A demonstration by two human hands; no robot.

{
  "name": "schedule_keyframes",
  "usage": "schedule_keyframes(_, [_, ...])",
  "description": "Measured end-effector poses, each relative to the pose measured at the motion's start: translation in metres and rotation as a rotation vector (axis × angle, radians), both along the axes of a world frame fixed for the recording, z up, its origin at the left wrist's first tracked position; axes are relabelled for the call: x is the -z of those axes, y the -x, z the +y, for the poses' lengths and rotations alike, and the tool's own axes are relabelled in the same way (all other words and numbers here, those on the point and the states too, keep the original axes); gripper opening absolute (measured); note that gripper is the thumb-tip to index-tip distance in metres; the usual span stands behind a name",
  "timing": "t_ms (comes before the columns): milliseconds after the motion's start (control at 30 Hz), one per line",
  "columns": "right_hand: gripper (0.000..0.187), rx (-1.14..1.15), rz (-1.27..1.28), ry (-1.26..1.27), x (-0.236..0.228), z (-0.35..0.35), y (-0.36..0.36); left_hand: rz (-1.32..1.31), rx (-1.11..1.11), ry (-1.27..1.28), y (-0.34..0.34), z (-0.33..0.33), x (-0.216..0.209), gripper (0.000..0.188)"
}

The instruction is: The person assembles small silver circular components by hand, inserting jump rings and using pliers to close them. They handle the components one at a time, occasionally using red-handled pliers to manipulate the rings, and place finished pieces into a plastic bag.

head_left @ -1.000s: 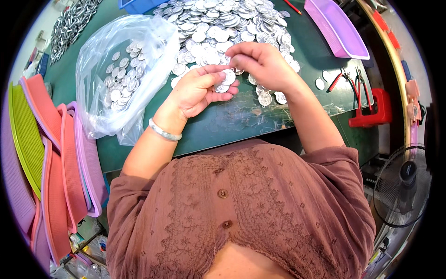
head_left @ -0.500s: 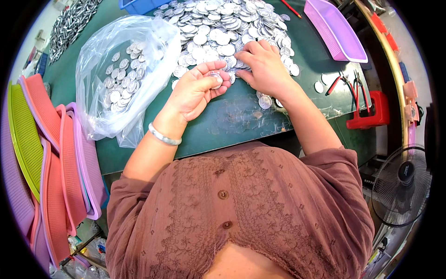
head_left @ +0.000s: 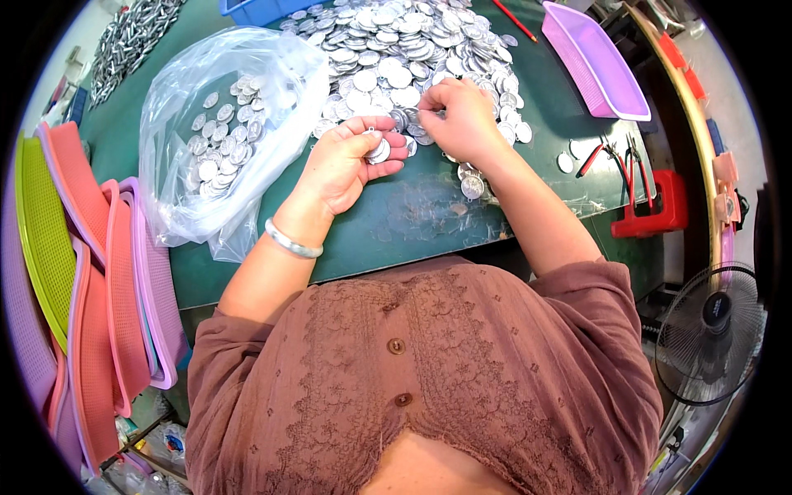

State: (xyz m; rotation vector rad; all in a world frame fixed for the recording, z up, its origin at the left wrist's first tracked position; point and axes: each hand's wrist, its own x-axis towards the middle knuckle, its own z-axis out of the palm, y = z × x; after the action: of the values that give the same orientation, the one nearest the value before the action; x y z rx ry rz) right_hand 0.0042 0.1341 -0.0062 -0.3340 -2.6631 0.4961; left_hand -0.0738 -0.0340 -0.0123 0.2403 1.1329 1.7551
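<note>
My left hand point(head_left: 351, 157) is palm up at the near edge of a pile of silver round medals point(head_left: 388, 49). Its curled fingers and thumb hold a few silver medals point(head_left: 378, 151), one with a small loop on top. Just to the right, my right hand point(head_left: 464, 117) is palm down over the pile's near side. Its thumb and index finger are bent together in a pinch; what lies between them is hidden. A few medals point(head_left: 472, 186) rest beside the right wrist. Left of my left hand, a clear plastic bag point(head_left: 289, 70) contains many more medals point(head_left: 219, 148).
Red-handled pliers point(head_left: 610, 157) lie right on the green table point(head_left: 371, 239), near a red clamp-like frame point(head_left: 660, 219). A purple basket point(head_left: 594, 66) and a blue bin point(head_left: 264, 10) sit farther back. Small metal parts point(head_left: 132, 45) are heaped far left, above stacked plastic baskets point(head_left: 95, 330). A fan point(head_left: 716, 313) stands right.
My right hand's fingers have gone from spread over the medals to a bent pinch. In my left hand the thumb has shifted, and more of the held medals show.
</note>
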Motion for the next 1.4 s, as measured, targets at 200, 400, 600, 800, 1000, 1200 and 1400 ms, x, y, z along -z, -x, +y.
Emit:
schedule_keyframes(200, [0.014, 0.020, 0.017, 0.767, -0.017, -0.002, -0.010, -0.013, -0.040, -0.047, -0.005, 0.001, -0.004, 0.020])
schedule_keyframes(400, [0.016, -0.100, -0.055, 1.123, -0.029, -0.018, -0.016, -0.019, -0.059, -0.072, -0.003, 0.000, 0.003, 0.012])
schedule_keyframes(600, [0.016, -0.142, 0.128, 0.002, -0.004, -0.004, -0.007, -0.033, -0.172, -0.102, -0.001, -0.002, -0.005, 0.011])
schedule_keyframes(800, [0.021, -0.143, 0.044, -0.238, 0.004, -0.012, -0.005, 0.003, -0.191, -0.098, 0.003, -0.004, -0.009, 0.018])
schedule_keyframes(1000, [0.018, -0.122, 0.025, -0.202, 0.005, -0.017, -0.001, -0.046, -0.171, -0.130, 0.007, -0.005, -0.001, 0.018])
schedule_keyframes(1200, [0.010, -0.106, -0.014, 0.119, 0.004, -0.007, 0.005, 0.004, -0.181, 0.001, 0.006, -0.003, -0.003, 0.017])
schedule_keyframes(1400, [0.008, -0.101, -0.071, -0.125, -0.001, -0.007, 0.004, 0.050, -0.156, 0.063, 0.006, -0.003, -0.002, 0.018])
